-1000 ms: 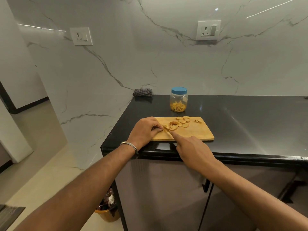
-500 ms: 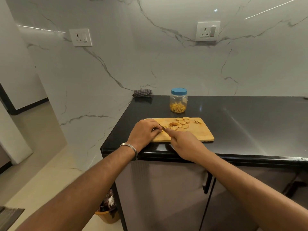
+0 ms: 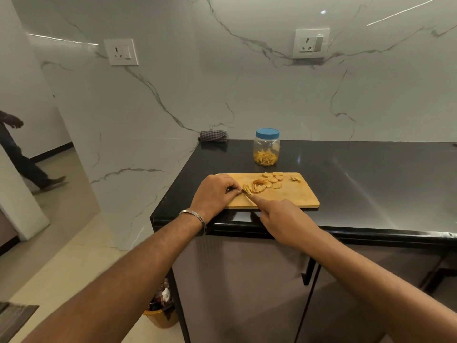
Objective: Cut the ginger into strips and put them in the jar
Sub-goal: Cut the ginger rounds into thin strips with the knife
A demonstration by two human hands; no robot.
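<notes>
1. Cutting board (image 3: pixel 291 196) lies at centre frame on the counter (image 3: pixel 371 184); ginger slices (image 3: pixel 268 181) sit on its upper half
2. Jar (image 3: pixel 266 147) stands just above the board; folded cloth (image 3: pixel 213 136) to its left
3. Bin (image 3: pixel 162 315) at lower centre-left, below the counter

My cutting board (image 3: pixel 291 198): matt pale wood. Countertop (image 3: pixel 371 184): glossy black stone. Wall (image 3: pixel 222 90): polished veined marble. Jar (image 3: pixel 266 151): clear plastic, blue lid (image 3: pixel 267 133). My bangle (image 3: pixel 195 218): shiny metal. Cloth (image 3: pixel 213 136): checked fabric.
</notes>
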